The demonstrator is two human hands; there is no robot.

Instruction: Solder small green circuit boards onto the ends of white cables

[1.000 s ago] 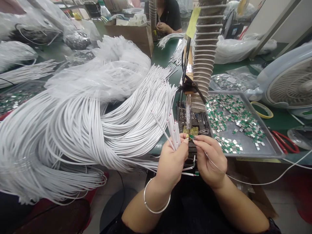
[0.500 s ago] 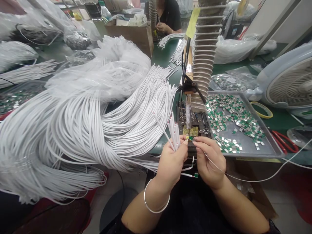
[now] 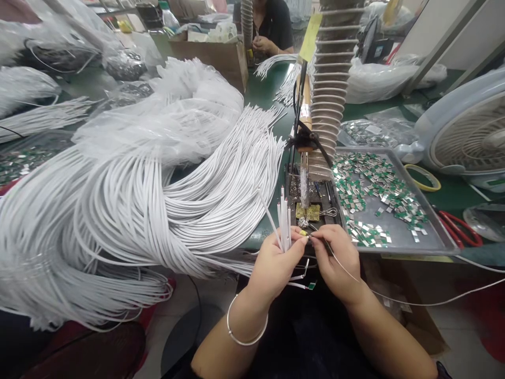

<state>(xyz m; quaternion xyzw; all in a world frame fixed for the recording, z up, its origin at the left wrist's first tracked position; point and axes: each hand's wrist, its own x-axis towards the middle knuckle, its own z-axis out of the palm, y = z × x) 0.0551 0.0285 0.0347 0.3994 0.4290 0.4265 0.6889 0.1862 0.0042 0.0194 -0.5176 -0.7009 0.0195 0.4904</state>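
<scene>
Well, from here I see the left hand (image 3: 276, 263) closed around a small bunch of white cable ends (image 3: 284, 216). They stand upright at the front edge of the surface, just below the soldering iron (image 3: 303, 179). The right hand (image 3: 335, 258) pinches a thin solder wire (image 3: 394, 301) between thumb and finger, and its fingertips touch the left thumb.

I think the hot iron tip is the big worry. It sits very near both hands, so a small slip could burn a finger. The cable ends fan out a bit, so one could touch the iron and melt, or slide out of the bunch. The solder wire trails off to the right and could snag.

I cannot tell if a tiny green board sits between the fingertips. The big cable pile (image 3: 158, 200) hides the surface's left side.
</scene>
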